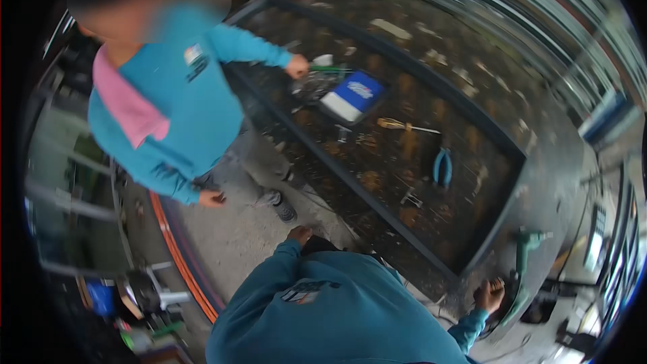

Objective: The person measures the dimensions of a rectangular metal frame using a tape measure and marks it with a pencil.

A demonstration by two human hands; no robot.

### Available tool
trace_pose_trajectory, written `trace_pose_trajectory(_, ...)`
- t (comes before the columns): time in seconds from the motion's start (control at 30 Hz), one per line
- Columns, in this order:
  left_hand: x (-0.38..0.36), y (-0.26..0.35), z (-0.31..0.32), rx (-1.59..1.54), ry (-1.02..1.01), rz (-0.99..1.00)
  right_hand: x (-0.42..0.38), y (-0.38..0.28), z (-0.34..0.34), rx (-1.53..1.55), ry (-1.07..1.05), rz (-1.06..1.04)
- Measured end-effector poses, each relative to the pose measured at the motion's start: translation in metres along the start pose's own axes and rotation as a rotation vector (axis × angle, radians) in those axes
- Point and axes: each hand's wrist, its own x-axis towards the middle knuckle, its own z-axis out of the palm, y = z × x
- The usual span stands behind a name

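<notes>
My left hand [300,234] sticks out of a teal sleeve near the near-left edge of the workbench, fingers curled over something dark that I cannot make out. My right hand [490,294] is curled at the bench's near-right corner, against the lower end of a green power tool [524,246]. Whether it grips the tool is unclear. A dark rectangular metal frame [377,205] lies across the bench between my hands and a co-worker.
A co-worker in a teal top stands at left, one hand [296,66] on a green-handled tool. A blue-and-white box [354,94], a yellow-handled screwdriver [404,125] and blue pliers [443,165] lie inside the frame. Orange hose [176,249] runs along the floor.
</notes>
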Motion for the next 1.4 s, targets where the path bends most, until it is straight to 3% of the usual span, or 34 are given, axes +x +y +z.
trace_pose_trajectory(0.03, -0.001, -0.006, -0.004, -0.042, -0.006, -0.057, -0.003, -0.025, -0.005, 0.103, 0.016, -0.018)
trace_pose_trajectory(0.1, -0.009, -0.027, -0.007, -0.049, 0.015, -0.159, 0.012, -0.038, -0.007, 0.544, -0.187, 0.013)
trace_pose_trajectory(0.13, -0.006, -0.047, -0.007, 0.029, -0.001, -0.17, -0.023, -0.108, -0.01, 0.8, -0.386, -0.033)
trace_pose_trajectory(0.17, -0.004, -0.064, -0.011, 0.117, -0.022, -0.179, -0.066, -0.165, -0.002, 0.799, -0.396, -0.042)
trace_pose_trajectory(0.23, 0.012, -0.103, -0.007, 0.126, -0.058, -0.157, -0.131, -0.248, 0.018, 1.452, -0.846, 0.109)
trace_pose_trajectory(0.27, 0.033, -0.13, 0.001, 0.258, -0.086, -0.005, -0.14, -0.266, 0.031, 1.54, -1.171, -0.097)
trace_pose_trajectory(0.3, 0.043, -0.146, -0.006, 0.396, -0.114, 0.142, -0.151, -0.292, 0.048, 1.539, -1.182, -0.1)
trace_pose_trajectory(0.37, 0.039, -0.144, -0.033, 0.249, -0.058, 0.064, -0.182, -0.333, 0.096, 1.751, -1.962, -0.312)
trace_pose_trajectory(0.4, 0.038, -0.136, -0.045, 0.106, -0.014, -0.001, -0.204, -0.342, 0.115, 1.642, -1.892, -0.145)
trace_pose_trajectory(0.47, 0.044, -0.129, -0.088, 0.017, -0.03, -0.065, -0.247, -0.38, 0.145, 1.025, -1.848, -0.165)
trace_pose_trajectory(0.57, 0.062, -0.165, -0.13, -0.167, 0.018, -0.179, -0.311, -0.43, 0.24, -0.133, -1.758, -0.655)
trace_pose_trajectory(0.63, 0.074, -0.209, -0.144, -0.068, 0.029, 0.065, -0.373, -0.449, 0.273, -0.467, -1.825, -0.757)
trace_pose_trajectory(0.67, 0.064, -0.206, -0.154, -0.209, -0.088, -0.227, -0.399, -0.447, 0.289, -0.465, -1.834, -0.751)
trace_pose_trajectory(0.7, 0.052, -0.203, -0.16, -0.453, -0.072, -0.403, -0.424, -0.441, 0.304, -0.435, -1.864, -0.845)
trace_pose_trajectory(0.8, 0.046, -0.247, -0.149, 0.077, -0.117, -0.005, -0.455, -0.448, 0.333, -0.415, -1.938, -0.96)
trace_pose_trajectory(0.87, 0.035, -0.281, -0.121, 0.035, 0.446, 0.347, -0.466, -0.481, 0.344, -0.501, -2.012, -0.906)
trace_pose_trajectory(0.97, 0.065, -0.282, -0.17, -0.236, 0.207, -0.153, -0.468, -0.49, 0.374, -0.504, -1.9, -0.972)
trace_pose_trajectory(1.03, 0.096, -0.275, -0.227, -0.373, 0.22, -0.297, -0.472, -0.499, 0.395, -0.494, -1.958, -0.951)
trace_pose_trajectory(1.13, 0.122, -0.26, -0.301, -0.541, 0.334, -0.389, -0.481, -0.519, 0.442, -0.522, -2.062, -0.908)
trace_pose_trajectory(1.23, 0.12, -0.231, -0.331, -0.636, 0.4, -0.449, -0.493, -0.535, 0.497, -0.55, -2.137, -0.816)
trace_pose_trajectory(1.3, 0.109, -0.213, -0.322, -0.644, 0.433, -0.47, -0.506, -0.563, 0.524, -0.521, -2.049, -1.112)
trace_pose_trajectory(1.4, 0.1, -0.17, -0.296, -0.54, 0.592, -0.404, -0.517, -0.609, 0.553, -0.516, -2.021, -1.141)
